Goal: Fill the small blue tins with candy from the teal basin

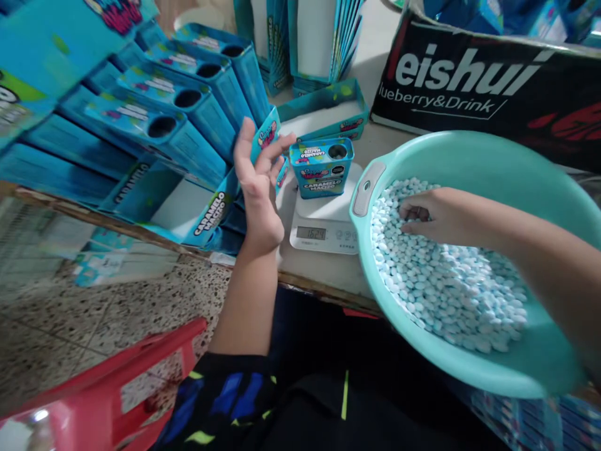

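A pale, smooth-topped table [323, 270] with a worn brown edge carries a flat white digital scale [303, 242]. To the left stands a bright blue printed cardboard tray [211, 213]; behind the scale lies an open blue tray with a white bottom [322, 119], near nested blue cardboard trays [345, 37]. A black printed cardboard box [446, 84] sits back right. A turquoise plastic basin [554, 188] overhangs the front edge.

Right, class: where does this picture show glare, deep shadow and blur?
In the head view, a bright glare spot lies low left, at the red chair; same view, openings in the blue containers are dark with shadow; same view, the right forearm looks soft, perhaps motion blur.
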{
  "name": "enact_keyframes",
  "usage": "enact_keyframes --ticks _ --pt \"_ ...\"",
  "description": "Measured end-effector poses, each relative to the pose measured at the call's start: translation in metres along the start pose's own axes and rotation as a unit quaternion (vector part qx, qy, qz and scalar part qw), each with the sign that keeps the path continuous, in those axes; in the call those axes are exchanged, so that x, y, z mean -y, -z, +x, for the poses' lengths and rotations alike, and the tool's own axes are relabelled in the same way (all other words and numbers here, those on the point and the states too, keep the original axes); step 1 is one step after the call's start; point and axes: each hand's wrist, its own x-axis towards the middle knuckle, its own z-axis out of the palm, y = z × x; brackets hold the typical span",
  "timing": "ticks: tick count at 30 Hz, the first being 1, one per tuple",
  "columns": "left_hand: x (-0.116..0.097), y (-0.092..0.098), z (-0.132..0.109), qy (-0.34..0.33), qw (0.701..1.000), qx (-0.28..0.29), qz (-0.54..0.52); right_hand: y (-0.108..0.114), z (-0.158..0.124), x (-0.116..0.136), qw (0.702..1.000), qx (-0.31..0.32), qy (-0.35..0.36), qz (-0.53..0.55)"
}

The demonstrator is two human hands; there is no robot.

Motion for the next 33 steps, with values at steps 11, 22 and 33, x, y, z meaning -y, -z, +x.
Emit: enact_keyframes --ticks 11,22,33 --pt "0.03 0.005 -0.005 0.109 0.987 0.022 0.112 -0.011 0.007 -0.004 0.999 -0.028 0.045 0.005" --pt "-0.071 -0.031 0.02 -0.059 0.945 0.19 0.26 -0.01 0.005 -0.001 0.991 -0.06 0.115 0.038" --pt "-0.077 -0.02 0.017 -0.279 0.789 0.287 0.466 -0.007 0.017 -0.003 0.996 -0.008 0.088 0.014"
